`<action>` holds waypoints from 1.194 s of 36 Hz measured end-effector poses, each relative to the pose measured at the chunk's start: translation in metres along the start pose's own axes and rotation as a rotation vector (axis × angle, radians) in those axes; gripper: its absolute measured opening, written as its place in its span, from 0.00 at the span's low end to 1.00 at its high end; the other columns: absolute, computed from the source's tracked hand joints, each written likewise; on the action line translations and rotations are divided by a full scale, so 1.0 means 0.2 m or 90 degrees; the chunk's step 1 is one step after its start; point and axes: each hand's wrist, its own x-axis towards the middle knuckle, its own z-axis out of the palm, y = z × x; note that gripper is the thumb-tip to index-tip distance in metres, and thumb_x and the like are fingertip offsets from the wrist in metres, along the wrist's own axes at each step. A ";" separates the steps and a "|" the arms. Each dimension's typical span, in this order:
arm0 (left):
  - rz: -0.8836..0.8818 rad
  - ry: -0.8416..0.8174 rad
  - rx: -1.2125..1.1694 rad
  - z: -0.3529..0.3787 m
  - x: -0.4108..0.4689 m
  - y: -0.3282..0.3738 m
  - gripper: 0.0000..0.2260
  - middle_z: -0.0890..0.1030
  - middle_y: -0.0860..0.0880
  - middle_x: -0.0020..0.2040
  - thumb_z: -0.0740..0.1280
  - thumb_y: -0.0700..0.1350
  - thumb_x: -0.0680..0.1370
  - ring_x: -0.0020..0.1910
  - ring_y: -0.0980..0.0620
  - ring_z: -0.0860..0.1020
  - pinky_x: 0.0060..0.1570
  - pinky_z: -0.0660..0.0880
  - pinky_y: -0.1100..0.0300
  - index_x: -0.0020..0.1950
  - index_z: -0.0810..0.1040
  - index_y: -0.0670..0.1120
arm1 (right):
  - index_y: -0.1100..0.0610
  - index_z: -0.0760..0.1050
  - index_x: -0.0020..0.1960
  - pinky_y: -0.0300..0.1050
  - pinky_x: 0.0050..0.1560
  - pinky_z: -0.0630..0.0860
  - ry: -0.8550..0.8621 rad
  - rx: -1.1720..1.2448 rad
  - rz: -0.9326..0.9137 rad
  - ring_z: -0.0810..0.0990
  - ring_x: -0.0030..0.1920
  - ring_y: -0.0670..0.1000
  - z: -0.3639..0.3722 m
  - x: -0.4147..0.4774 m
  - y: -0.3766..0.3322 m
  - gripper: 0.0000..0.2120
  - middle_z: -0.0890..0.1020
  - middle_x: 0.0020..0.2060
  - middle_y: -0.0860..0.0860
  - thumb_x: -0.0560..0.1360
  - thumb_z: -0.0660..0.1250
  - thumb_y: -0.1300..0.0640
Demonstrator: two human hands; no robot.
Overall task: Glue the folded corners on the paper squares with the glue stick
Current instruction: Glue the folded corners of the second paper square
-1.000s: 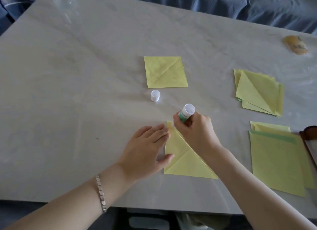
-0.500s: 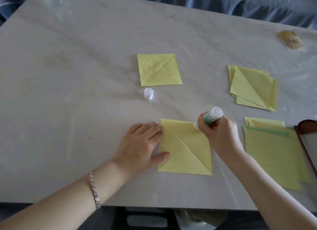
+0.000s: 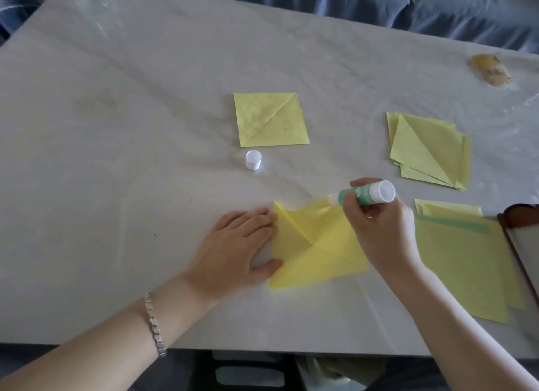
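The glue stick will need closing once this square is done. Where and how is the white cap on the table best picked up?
Pinch the white cap across its round side wall, coming from above. It appears to stand on end, alone on the bare table, just in front of the folded yellow square, so fingers fit on both sides.

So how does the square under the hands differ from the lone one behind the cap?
The square being worked on is pinned at its left edge by the left hand, with the glue stick in the right hand touching its far corner; the lone square lies untouched beyond the cap. The worked square has a flap raised; the lone one lies flat. Both are yellow-green with diagonal folds.
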 end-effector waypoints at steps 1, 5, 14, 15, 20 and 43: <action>0.001 0.002 0.002 0.00 0.00 0.00 0.21 0.82 0.49 0.55 0.63 0.58 0.70 0.59 0.54 0.74 0.58 0.67 0.57 0.49 0.83 0.43 | 0.50 0.72 0.45 0.26 0.30 0.66 0.005 -0.001 -0.016 0.72 0.28 0.39 0.01 0.00 -0.02 0.05 0.71 0.24 0.45 0.71 0.66 0.52; 0.002 0.018 -0.002 0.00 0.00 0.01 0.19 0.82 0.49 0.55 0.65 0.58 0.70 0.58 0.53 0.76 0.59 0.68 0.58 0.47 0.82 0.43 | 0.52 0.72 0.45 0.24 0.31 0.65 0.038 -0.013 -0.025 0.73 0.30 0.36 0.00 0.05 -0.06 0.04 0.73 0.27 0.45 0.73 0.67 0.56; 0.016 0.024 -0.007 0.01 -0.01 0.00 0.18 0.81 0.48 0.58 0.66 0.57 0.71 0.61 0.53 0.74 0.59 0.69 0.56 0.49 0.82 0.43 | 0.47 0.73 0.40 0.26 0.30 0.66 0.027 -0.021 0.033 0.75 0.31 0.38 -0.11 0.08 -0.04 0.08 0.75 0.30 0.41 0.66 0.59 0.45; 0.016 0.025 -0.006 0.01 -0.01 0.00 0.18 0.81 0.48 0.58 0.66 0.56 0.71 0.61 0.53 0.74 0.59 0.69 0.57 0.48 0.82 0.43 | 0.46 0.73 0.38 0.26 0.30 0.66 -0.003 -0.015 0.036 0.75 0.31 0.36 -0.10 0.07 -0.05 0.07 0.76 0.29 0.41 0.66 0.60 0.45; 0.011 0.035 -0.004 0.01 -0.02 0.00 0.17 0.82 0.49 0.56 0.66 0.56 0.70 0.60 0.53 0.76 0.58 0.70 0.56 0.46 0.82 0.43 | 0.51 0.72 0.33 0.30 0.25 0.65 -0.137 -0.009 0.041 0.71 0.24 0.41 0.04 -0.02 -0.07 0.08 0.73 0.19 0.41 0.70 0.67 0.54; 0.001 0.064 -0.026 0.01 -0.02 0.00 0.17 0.82 0.49 0.52 0.67 0.57 0.69 0.53 0.52 0.81 0.57 0.70 0.57 0.43 0.82 0.44 | 0.63 0.75 0.43 0.38 0.30 0.65 -0.215 0.008 -0.009 0.65 0.28 0.45 0.22 -0.01 -0.14 0.10 0.74 0.29 0.53 0.70 0.69 0.55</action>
